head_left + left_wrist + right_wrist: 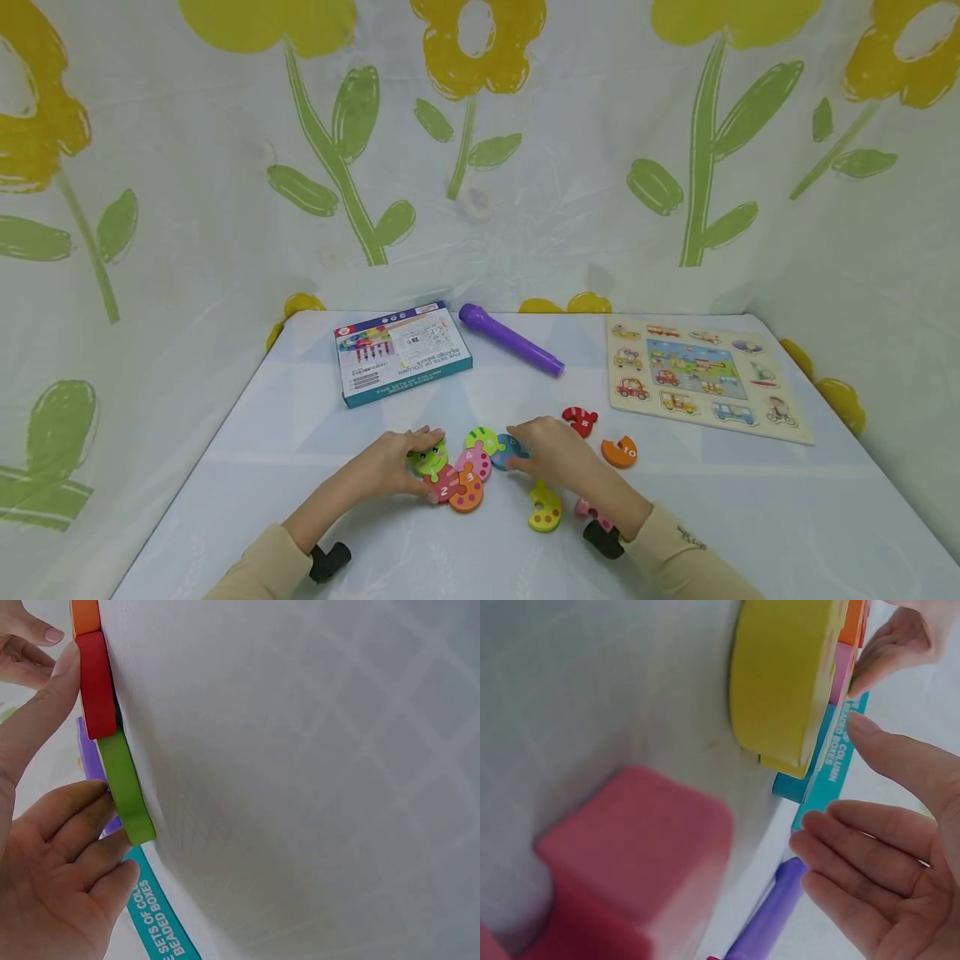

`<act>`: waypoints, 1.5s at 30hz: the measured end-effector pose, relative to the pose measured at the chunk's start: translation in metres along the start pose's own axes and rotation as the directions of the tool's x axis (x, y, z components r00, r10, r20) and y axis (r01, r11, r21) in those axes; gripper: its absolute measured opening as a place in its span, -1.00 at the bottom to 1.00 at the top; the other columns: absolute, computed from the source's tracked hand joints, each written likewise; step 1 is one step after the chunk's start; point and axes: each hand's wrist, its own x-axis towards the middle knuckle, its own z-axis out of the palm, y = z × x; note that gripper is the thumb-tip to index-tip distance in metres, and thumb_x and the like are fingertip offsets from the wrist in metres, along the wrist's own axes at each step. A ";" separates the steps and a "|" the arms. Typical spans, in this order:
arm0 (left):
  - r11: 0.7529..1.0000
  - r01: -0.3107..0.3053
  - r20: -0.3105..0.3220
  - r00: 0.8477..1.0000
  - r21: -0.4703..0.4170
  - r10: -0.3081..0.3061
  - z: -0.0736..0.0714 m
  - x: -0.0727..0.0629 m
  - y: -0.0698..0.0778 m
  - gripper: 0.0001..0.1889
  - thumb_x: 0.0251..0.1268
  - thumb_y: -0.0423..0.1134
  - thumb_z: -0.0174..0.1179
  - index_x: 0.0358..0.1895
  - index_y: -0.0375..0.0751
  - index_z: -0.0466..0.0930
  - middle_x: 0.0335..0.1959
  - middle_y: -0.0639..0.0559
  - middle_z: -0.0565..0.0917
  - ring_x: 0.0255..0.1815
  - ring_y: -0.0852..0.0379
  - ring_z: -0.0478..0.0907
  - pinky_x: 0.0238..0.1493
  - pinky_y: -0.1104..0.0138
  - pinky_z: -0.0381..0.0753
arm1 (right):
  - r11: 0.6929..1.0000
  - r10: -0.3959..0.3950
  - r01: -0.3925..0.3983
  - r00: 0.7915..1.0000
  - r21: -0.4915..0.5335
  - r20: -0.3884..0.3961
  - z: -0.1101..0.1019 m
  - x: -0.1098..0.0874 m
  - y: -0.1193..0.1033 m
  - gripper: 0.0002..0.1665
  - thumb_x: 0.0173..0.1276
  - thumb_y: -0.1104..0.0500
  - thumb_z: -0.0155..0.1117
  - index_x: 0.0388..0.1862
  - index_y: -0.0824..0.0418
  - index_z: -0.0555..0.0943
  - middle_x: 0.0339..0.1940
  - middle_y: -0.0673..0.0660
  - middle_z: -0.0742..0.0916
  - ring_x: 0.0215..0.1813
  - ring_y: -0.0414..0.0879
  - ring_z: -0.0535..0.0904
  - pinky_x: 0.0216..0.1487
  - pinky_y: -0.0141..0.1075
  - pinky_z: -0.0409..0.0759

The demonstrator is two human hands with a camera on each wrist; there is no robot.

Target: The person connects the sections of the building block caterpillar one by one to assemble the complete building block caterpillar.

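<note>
1. Caterpillar chain lies on the table, its green face at the left end.
2. The left hand holds that end, fingers on the green face, thumb against the red piece marked 2.
3. The right hand pinches the blue piece narrowly at the chain's other end.
4. The yellow piece and orange piece lie loose near the right hand.

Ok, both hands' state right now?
Left hand: holding the green smiling-face puzzle piece and red striped number-2 puzzle piece.
Right hand: holding the blue curved puzzle piece.
</note>
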 end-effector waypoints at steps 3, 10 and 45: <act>1.000 -0.007 -0.004 1.000 -0.002 0.007 0.001 0.000 0.000 -0.10 -0.15 0.06 0.53 0.35 -0.19 0.40 0.35 -0.16 0.40 0.42 -0.15 0.24 0.29 -0.05 0.34 | 1.000 0.015 -0.015 1.000 0.020 -0.001 -0.001 -0.001 0.000 -0.39 0.16 -0.06 0.47 0.14 0.20 0.63 0.02 0.13 0.73 0.01 -0.01 0.64 -0.18 -0.40 0.64; 1.000 -0.003 -0.006 1.000 -0.002 0.003 0.001 0.000 0.001 -0.10 -0.15 0.06 0.52 0.35 -0.18 0.41 0.35 -0.17 0.40 0.42 -0.16 0.24 0.29 -0.06 0.34 | 0.999 0.023 -0.023 1.000 0.044 -0.011 -0.002 -0.003 0.000 -0.40 0.14 -0.03 0.49 0.14 0.18 0.64 0.05 0.12 0.72 0.10 0.05 0.61 -0.08 -0.31 0.66; 1.000 0.030 0.010 0.999 0.002 -0.030 0.000 -0.001 0.002 -0.09 -0.15 0.07 0.52 0.37 -0.13 0.39 0.38 -0.10 0.38 0.43 -0.10 0.22 0.31 -0.03 0.33 | 0.981 0.009 -0.007 1.000 0.194 -0.010 -0.007 -0.041 0.017 -0.41 0.14 -0.01 0.49 0.13 0.19 0.64 0.03 0.10 0.73 0.13 0.04 0.61 0.04 -0.08 0.63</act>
